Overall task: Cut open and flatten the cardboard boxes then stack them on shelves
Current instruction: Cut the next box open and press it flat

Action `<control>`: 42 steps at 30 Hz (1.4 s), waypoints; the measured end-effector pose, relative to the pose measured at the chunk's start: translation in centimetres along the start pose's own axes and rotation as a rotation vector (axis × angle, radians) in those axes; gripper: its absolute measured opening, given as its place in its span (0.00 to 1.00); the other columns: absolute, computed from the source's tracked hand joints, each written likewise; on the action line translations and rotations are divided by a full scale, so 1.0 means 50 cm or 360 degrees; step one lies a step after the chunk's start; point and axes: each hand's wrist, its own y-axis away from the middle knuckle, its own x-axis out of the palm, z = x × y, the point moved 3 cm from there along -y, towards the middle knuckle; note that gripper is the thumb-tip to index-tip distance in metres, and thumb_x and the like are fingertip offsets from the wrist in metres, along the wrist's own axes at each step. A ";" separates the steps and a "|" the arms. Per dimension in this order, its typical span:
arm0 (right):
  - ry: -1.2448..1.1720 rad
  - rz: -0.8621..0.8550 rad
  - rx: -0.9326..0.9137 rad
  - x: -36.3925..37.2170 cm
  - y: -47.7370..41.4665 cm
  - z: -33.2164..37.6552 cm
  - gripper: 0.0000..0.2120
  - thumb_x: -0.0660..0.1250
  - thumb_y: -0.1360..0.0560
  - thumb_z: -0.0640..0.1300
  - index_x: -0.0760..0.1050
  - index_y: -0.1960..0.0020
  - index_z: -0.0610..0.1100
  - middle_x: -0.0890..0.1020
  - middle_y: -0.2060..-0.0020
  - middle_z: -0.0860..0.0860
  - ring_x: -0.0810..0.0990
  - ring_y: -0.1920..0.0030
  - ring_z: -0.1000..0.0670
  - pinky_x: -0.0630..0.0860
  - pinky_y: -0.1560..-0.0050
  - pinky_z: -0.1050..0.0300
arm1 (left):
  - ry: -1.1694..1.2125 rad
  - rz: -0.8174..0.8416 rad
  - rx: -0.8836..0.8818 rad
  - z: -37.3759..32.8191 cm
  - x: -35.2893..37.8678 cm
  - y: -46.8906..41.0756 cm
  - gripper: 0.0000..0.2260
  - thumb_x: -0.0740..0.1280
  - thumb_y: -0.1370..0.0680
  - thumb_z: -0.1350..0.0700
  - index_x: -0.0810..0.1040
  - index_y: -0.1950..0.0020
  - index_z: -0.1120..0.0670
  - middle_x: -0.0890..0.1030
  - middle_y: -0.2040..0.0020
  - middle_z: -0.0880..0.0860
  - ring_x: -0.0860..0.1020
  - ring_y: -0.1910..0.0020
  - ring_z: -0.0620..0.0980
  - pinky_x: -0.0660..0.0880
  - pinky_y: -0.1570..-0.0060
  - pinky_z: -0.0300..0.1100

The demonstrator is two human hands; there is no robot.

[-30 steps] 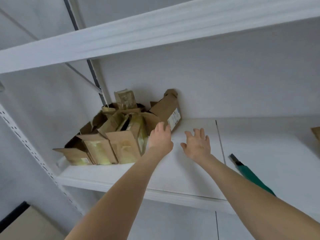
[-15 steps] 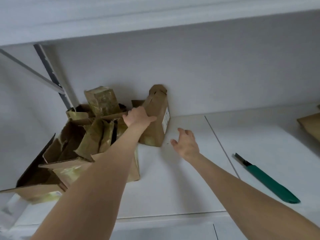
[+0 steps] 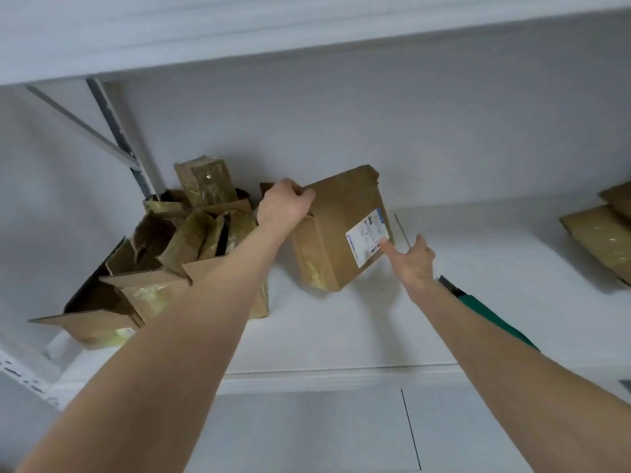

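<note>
A closed brown cardboard box (image 3: pixel 336 230) with a white shipping label stands tilted on one corner on the white shelf (image 3: pixel 341 329). My left hand (image 3: pixel 283 204) grips its upper left edge. My right hand (image 3: pixel 415 261) is open, with its fingertips touching the box's right face at the label. To the left lies a heap of opened cardboard boxes (image 3: pixel 164 254) with raised flaps and tape. A green-handled box cutter (image 3: pixel 485 310) lies on the shelf, partly hidden under my right forearm.
Flattened cardboard pieces (image 3: pixel 604 233) lie at the shelf's right end. Another white shelf (image 3: pixel 239 35) runs overhead. A grey upright post (image 3: pixel 119 131) with a diagonal brace stands at the back left. The wall lies close behind the boxes.
The closed box has been pulled right, away from the heap, and tipped up on a corner. My left hand now grips its edge, and my right hand has come up against its labelled face.
</note>
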 end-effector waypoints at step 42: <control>0.0385 -0.0229 -0.0065 -0.096 0.182 0.050 0.23 0.59 0.22 0.63 0.78 0.40 0.47 0.81 0.44 0.45 0.78 0.43 0.41 0.70 0.51 0.54 | -0.0496 0.0210 0.0264 0.083 -0.013 0.228 0.34 0.59 0.23 0.34 0.55 0.22 0.46 0.56 0.24 0.60 0.64 0.30 0.64 0.68 0.36 0.54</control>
